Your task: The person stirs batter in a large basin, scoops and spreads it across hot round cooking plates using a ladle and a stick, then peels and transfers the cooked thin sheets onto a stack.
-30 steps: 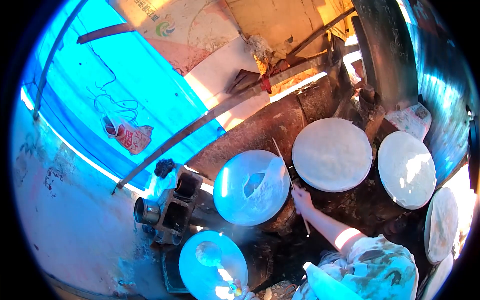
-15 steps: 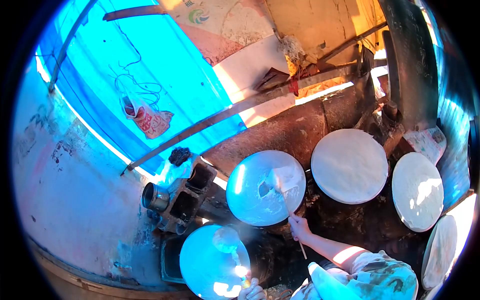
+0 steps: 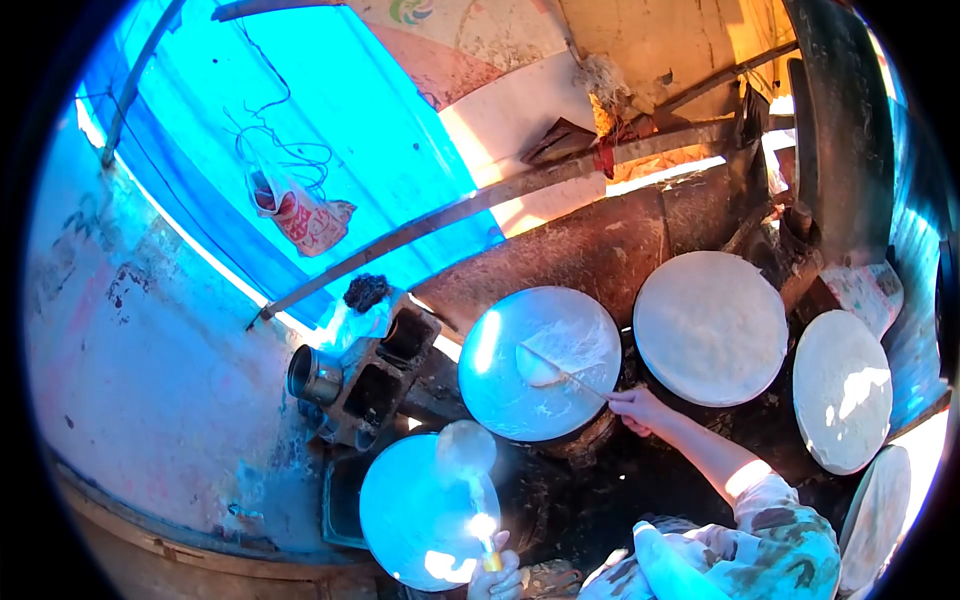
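Observation:
My right hand (image 3: 642,410) is closed around the thin stick handle of a batter spreader (image 3: 540,368). The spreader's pale head rests on a round griddle (image 3: 585,335) coated with a thin, whitish, streaked layer. At the bottom, my left hand (image 3: 497,574) grips the yellow handle end of a ladle (image 3: 467,449). Its round head hangs over the upper right edge of a second round griddle (image 3: 405,510), which looks pale and smooth. Bright glare covers part of the ladle's stem, and the bottom of the frame partly cuts off the left hand.
To the right are more round pale-topped griddles (image 3: 712,330), (image 3: 843,392). Hollow blocks (image 3: 372,392) and a metal can (image 3: 313,374) stand at left. A plastic bag (image 3: 305,220) hangs on the blue sheet (image 3: 370,130). A rusty metal barrier (image 3: 560,245) runs behind the griddles.
The spreader head has moved left across the coated griddle, covering where a dark gap showed. My right hand has shifted right and up. My left hand still holds the ladle.

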`<act>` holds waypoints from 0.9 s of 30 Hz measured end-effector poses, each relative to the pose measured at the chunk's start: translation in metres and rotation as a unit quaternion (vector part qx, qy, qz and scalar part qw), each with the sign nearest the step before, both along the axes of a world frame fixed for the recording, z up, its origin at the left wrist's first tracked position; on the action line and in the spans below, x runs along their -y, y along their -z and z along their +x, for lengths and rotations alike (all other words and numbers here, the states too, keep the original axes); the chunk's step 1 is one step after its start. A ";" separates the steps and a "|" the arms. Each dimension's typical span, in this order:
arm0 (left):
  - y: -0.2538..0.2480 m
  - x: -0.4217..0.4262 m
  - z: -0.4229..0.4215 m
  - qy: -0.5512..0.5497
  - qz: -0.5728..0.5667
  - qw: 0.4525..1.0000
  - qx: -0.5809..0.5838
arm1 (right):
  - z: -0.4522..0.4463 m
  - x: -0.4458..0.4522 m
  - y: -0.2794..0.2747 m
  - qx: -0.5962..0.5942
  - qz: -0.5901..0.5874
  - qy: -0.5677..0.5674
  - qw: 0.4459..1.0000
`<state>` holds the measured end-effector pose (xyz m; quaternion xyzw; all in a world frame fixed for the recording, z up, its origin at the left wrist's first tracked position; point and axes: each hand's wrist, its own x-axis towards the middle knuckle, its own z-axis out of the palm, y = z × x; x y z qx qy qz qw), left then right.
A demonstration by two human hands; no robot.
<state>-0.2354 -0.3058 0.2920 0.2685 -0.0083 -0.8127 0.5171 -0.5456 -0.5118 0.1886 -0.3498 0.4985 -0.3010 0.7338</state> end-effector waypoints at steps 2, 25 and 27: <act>-0.011 0.018 0.002 0.075 -0.054 0.996 0.006 | 0.002 0.023 -0.005 -0.053 -0.050 0.101 0.992; 0.053 0.142 -0.122 -0.041 0.122 0.975 0.182 | 0.031 0.013 0.030 0.017 -0.009 0.082 0.996; 0.045 0.142 -0.105 -0.032 0.141 0.976 0.164 | -0.006 0.022 0.004 0.004 0.000 0.201 0.980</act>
